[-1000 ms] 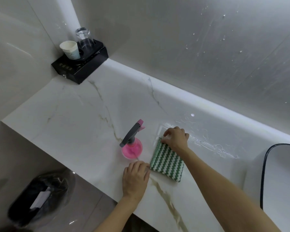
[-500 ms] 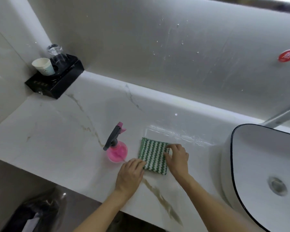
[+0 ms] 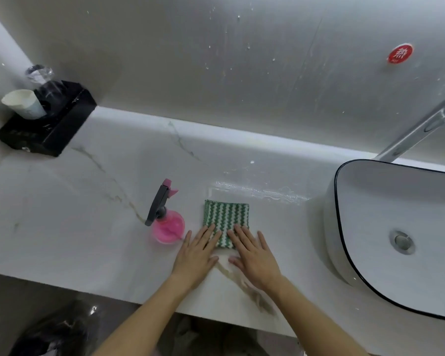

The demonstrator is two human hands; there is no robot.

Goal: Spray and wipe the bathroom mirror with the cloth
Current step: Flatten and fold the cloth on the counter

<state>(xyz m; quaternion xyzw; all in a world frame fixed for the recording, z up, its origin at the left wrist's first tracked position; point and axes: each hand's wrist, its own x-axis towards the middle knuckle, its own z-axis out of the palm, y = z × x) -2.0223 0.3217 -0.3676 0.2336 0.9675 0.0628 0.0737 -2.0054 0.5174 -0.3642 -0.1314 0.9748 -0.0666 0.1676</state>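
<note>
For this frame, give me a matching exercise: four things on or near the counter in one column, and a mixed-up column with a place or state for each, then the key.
Things
1. spray bottle
2. cloth
3. paper cup
4. sticker

Places or states
A. on the black tray in the far left corner
B. lying flat under the fingers of both hands
C. stuck on the mirror above the sink
D. standing on the counter, just left of the left hand

Pairs: 1-D, 2-B, 3-A, 4-C
</note>
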